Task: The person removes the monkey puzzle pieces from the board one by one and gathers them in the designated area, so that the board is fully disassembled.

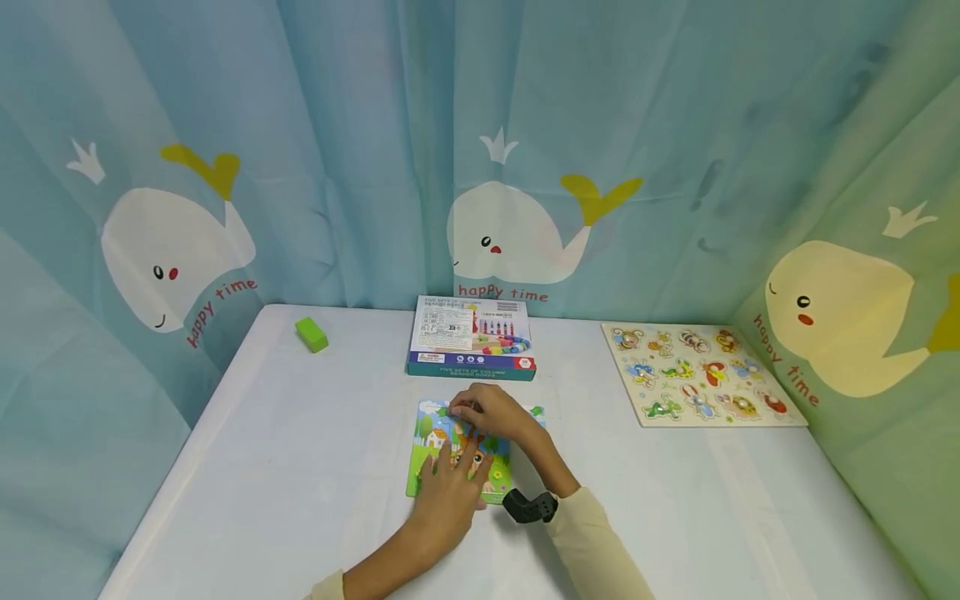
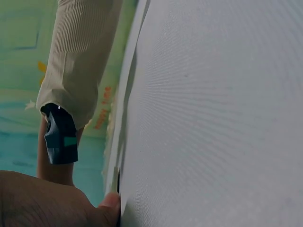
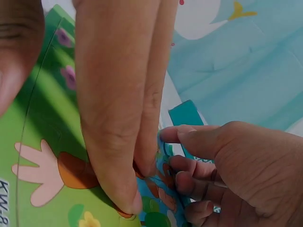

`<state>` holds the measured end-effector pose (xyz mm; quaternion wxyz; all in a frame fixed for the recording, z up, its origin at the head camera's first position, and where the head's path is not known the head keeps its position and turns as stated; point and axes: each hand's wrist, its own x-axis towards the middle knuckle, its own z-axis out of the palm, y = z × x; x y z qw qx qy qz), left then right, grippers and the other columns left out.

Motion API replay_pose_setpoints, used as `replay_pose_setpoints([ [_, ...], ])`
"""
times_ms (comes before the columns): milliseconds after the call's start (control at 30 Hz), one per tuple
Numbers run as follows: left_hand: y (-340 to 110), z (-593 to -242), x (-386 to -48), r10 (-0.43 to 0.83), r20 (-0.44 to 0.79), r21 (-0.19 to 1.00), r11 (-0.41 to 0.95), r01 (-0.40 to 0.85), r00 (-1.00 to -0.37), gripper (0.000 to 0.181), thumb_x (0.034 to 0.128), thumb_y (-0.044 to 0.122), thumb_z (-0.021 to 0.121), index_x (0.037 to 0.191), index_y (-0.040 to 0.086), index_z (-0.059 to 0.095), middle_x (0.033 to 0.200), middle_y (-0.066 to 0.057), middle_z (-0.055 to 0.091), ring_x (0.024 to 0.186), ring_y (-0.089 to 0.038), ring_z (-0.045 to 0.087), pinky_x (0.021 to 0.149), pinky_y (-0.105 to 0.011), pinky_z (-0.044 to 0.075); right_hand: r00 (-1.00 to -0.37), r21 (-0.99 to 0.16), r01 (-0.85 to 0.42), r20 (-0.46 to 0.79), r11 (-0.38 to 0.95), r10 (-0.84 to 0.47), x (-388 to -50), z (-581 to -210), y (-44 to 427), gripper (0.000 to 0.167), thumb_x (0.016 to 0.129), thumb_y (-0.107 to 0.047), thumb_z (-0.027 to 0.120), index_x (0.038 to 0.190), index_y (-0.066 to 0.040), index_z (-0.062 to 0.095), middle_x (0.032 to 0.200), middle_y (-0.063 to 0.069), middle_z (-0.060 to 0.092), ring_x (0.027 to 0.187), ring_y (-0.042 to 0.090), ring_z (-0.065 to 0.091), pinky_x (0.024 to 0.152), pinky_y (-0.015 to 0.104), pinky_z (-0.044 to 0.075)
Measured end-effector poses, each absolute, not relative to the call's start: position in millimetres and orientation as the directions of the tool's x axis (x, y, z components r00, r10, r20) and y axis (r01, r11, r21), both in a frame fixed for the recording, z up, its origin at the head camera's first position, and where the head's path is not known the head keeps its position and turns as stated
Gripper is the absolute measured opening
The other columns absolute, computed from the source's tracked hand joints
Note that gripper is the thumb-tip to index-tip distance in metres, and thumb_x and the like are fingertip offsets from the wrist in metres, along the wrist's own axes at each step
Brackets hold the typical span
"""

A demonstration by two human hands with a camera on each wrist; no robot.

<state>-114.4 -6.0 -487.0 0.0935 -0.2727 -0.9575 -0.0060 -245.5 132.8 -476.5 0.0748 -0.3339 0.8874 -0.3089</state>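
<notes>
A colourful animal puzzle board [image 1: 416, 471] lies on the table, with green grass, a small house and blue sky. Spread over its lower middle is my left hand [image 1: 444, 500]; its straight fingers [image 3: 118, 94] press on the picture, and its thumb [image 2: 110, 203] touches the near edge. My right hand [image 1: 491, 412] is at the board's upper part, fingers bent and pinching a blue piece [image 3: 164, 149] by its edge; the fingers partly hide it. In the right wrist view my right hand [image 3: 246, 163] comes in from the right.
Behind the board lies a boxed bead set [image 1: 472, 337]. A green block [image 1: 311, 334] sits at the back left. At the right is a wooden peg board [image 1: 701, 375] with insect pictures. Whale-printed curtains [image 1: 360, 167] stand round the white table [image 1: 300, 467].
</notes>
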Motion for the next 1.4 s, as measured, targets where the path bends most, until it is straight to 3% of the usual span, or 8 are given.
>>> replay_pose_setpoints([
  [233, -5, -487, -115, 0.529, 0.184, -0.045, 0.847, 0.53, -0.829, 0.063, 0.0806, 0.042, 0.076, 0.136, 0.019, 0.058, 0.141, -0.012, 0.055, 0.12, -0.044, 0.056, 0.082, -0.053, 0.055, -0.787, -0.587, -0.513, 0.03, 0.627, -0.616, -242, -473, 128, 0.018, 0.098, -0.016, 0.059, 0.102, -0.008, 0.075, 0.093, 0.002, 0.072, 0.079, 0.009, 0.055, 0.075, 0.026, 0.047],
  [500, -9, -486, -116, 0.57, 0.173, -0.067, 0.821, 0.568, -0.803, 0.061, 0.0826, 0.041, 0.075, 0.136, 0.018, 0.058, 0.139, -0.009, 0.055, 0.12, -0.044, 0.055, 0.08, -0.053, 0.055, -0.797, -0.637, -0.464, -0.003, 0.616, -0.604, -241, -472, 127, 0.021, 0.099, -0.018, 0.057, 0.102, -0.005, 0.073, 0.083, 0.001, 0.068, 0.066, 0.006, 0.053, 0.064, 0.022, 0.047],
  [633, -10, -485, -118, 0.587, 0.148, -0.079, 0.809, 0.582, -0.796, 0.061, 0.084, 0.043, 0.074, 0.137, 0.018, 0.056, 0.14, -0.007, 0.054, 0.12, -0.043, 0.052, 0.078, -0.053, 0.053, -0.805, -0.628, -0.461, -0.001, 0.627, -0.593, -240, -473, 126, 0.021, 0.098, -0.018, 0.058, 0.101, -0.005, 0.074, 0.086, 0.002, 0.069, 0.069, 0.007, 0.053, 0.065, 0.022, 0.047],
  [867, -12, -482, -121, 0.591, 0.07, 0.003, 0.805, 0.593, -0.803, 0.066, 0.0828, 0.039, 0.076, 0.14, 0.019, 0.051, 0.147, -0.008, 0.048, 0.123, -0.043, 0.046, 0.08, -0.055, 0.047, -0.812, -0.61, -0.454, -0.016, 0.649, -0.584, -240, -475, 125, 0.019, 0.097, -0.021, 0.06, 0.101, -0.007, 0.073, 0.089, 0.001, 0.07, 0.076, 0.009, 0.056, 0.073, 0.026, 0.05],
  [1100, -13, -481, -126, 0.599, -0.023, 0.07, 0.799, 0.597, -0.8, 0.06, 0.0908, 0.041, 0.065, 0.144, 0.021, 0.047, 0.158, -0.007, 0.033, 0.123, -0.039, 0.04, 0.087, -0.061, 0.043, -0.823, -0.591, -0.433, -0.048, 0.681, -0.566, -240, -475, 124, 0.015, 0.096, -0.021, 0.061, 0.098, -0.009, 0.071, 0.085, -0.001, 0.063, 0.074, 0.009, 0.052, 0.073, 0.028, 0.048],
  [1400, -12, -482, -128, 0.591, -0.025, 0.083, 0.805, 0.587, -0.806, 0.056, 0.0891, 0.04, 0.068, 0.14, 0.022, 0.051, 0.158, -0.004, 0.035, 0.122, -0.036, 0.04, 0.088, -0.063, 0.043, -0.84, -0.581, -0.413, -0.055, 0.702, -0.54, -237, -469, 121, 0.009, 0.094, -0.014, 0.062, 0.097, -0.009, 0.069, 0.094, 0.005, 0.055, 0.079, 0.014, 0.049, 0.073, 0.034, 0.048],
])
